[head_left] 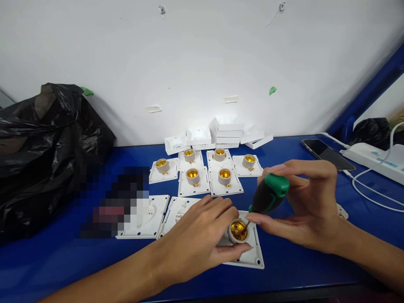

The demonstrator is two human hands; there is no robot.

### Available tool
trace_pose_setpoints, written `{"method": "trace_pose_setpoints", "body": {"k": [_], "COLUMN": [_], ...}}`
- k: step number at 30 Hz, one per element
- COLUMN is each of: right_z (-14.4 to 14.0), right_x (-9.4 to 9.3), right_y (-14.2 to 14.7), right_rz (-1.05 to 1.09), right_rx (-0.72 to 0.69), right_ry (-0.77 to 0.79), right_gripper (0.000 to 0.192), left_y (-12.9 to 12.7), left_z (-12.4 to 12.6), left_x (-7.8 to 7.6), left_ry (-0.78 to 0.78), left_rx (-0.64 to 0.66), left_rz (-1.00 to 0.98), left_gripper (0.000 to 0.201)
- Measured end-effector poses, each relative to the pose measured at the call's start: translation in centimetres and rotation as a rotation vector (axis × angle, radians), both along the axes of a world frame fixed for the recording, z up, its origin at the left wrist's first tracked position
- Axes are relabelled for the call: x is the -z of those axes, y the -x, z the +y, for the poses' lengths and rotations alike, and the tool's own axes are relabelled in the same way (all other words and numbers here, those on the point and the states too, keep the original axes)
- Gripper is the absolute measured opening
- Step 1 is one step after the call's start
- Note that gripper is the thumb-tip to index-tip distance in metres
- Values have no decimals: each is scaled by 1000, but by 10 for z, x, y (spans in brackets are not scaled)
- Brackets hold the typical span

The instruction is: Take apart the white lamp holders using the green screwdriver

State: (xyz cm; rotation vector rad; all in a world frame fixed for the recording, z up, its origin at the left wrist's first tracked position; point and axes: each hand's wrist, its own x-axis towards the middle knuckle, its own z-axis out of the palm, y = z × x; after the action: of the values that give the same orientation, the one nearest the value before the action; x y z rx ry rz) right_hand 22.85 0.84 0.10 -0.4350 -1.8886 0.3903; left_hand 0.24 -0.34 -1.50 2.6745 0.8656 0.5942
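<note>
At the near edge of the blue table (284, 261), the left hand (195, 240) clamps a lamp socket (238, 230) on its white base plate (252, 256), fingers wrapped around the socket body — this braces it against turning. The right hand (303, 206) grips a green-handled screwdriver (269, 194), whose tip enters the brass interior, apparently at a screw. Behind, six finished sockets (193, 176) sit in rows; stacked white covers (227, 132) line the wall. A phone (326, 153) and power strip (375, 158) lie well apart — nothing obstructs.
</note>
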Motion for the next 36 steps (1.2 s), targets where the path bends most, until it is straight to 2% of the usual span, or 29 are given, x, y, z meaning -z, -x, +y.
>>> {"method": "trace_pose_setpoints", "body": {"k": [5,8,15,25,30,34,36], "right_z": [-1,-1,1,-1,-3,-3,-1], "right_x": [0,3,1,3,-4,-8,-6], "right_y": [-2,-3,-1,-5,-6,-8,-7], "right_rz": [-69,-32,-31,-49,-85,-136,-100], "right_rx": [-93,-85,-95,-178,-243,-234,-240], "right_ry": [48,66,176,214,278,334,329], "right_gripper": [90,93,78,87,81,76,76], "left_y": [0,0,2,0,0,1,1], "left_z": [0,0,1,0,2,2,1], "left_x": [-2,-3,0,-3,-3,-3,-3], "left_ry": [42,42,42,37,64,61,67], "left_rx": [19,15,27,30,34,33,28], "left_rz": [6,-8,-4,4,-3,-8,5], "left_gripper": [32,32,35,29,28,36,33]}}
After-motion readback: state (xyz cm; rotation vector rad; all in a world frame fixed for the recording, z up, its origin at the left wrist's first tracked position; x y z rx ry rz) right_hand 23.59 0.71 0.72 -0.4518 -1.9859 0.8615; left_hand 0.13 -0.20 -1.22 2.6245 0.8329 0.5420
